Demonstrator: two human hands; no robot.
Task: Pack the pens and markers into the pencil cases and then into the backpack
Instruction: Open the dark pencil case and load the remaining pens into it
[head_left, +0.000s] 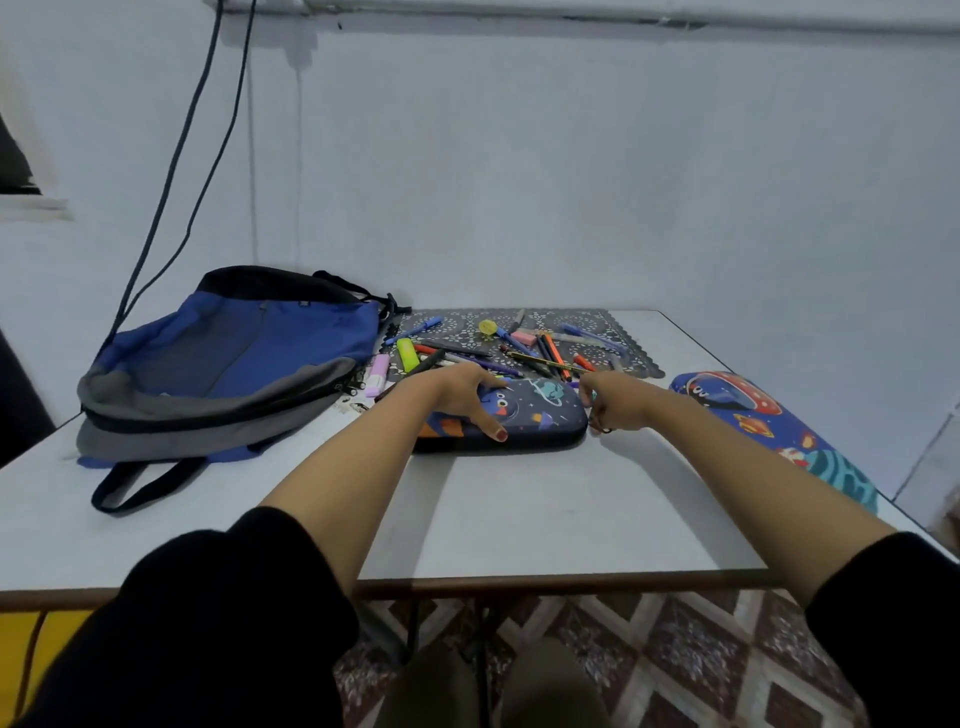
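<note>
A dark navy pencil case (540, 415) with space cartoons lies closed in the middle of the white table (545, 514). My left hand (467, 397) rests on its left half, fingers spread, thumb on the front edge. My right hand (610, 402) sits at the case's right end, fingers curled and pinching what looks like the zipper pull. Behind the case, several pens and markers (519, 345) lie scattered on a patterned mat (550, 319). A blue and grey backpack (228, 364) lies at the left. A second, blue pencil case (769, 426) lies at the right edge.
A pink highlighter (378, 374) lies beside the backpack's zippers. Two dark cables (182, 156) hang down the wall behind the backpack. The table's near edge runs across the view, with patterned floor tiles (675, 649) below.
</note>
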